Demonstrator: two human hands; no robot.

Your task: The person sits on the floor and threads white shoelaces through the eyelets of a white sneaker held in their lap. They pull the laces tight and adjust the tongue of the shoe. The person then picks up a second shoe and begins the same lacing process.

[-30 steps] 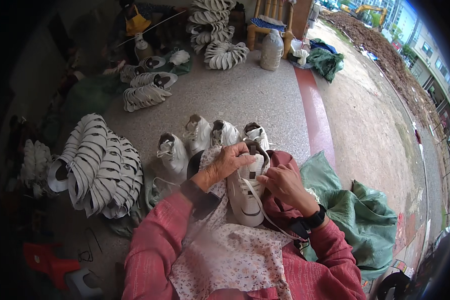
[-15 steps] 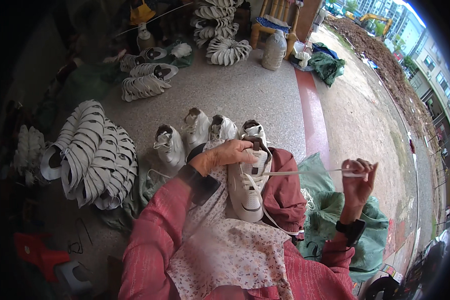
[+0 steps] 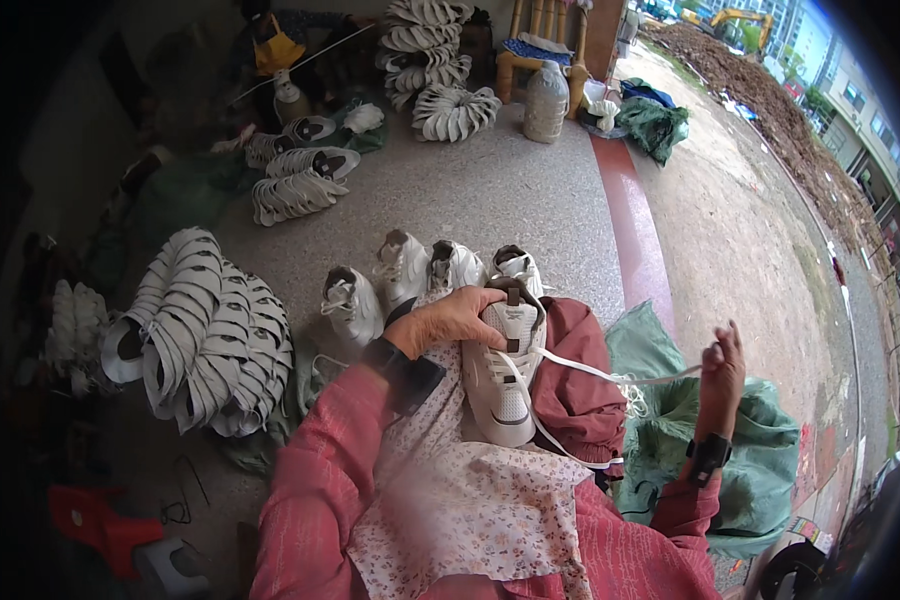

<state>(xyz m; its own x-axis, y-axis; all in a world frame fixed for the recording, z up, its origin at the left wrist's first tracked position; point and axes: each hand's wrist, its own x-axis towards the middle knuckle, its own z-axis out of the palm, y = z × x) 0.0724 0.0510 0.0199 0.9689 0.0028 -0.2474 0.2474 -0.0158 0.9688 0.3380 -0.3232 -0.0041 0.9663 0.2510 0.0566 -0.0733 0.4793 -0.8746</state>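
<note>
Against the floral apron [image 3: 470, 510], near centre, I see the white lace-up sneaker [image 3: 490, 388], toe near. I'd expect it light, soft above, stiffer at the sole, best steadied by the collar. The left hand [image 3: 455, 318] clasps it there; the right hand [image 3: 722, 375], farther right, seems closed on the supple shoelace [image 3: 670, 379].

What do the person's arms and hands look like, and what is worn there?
Both sleeves are pinkish-red with fine pale streaks. Two black wrist straps, one per side, each carry a dark, boxy device. The left hand and right hand wear no gloves.
</note>
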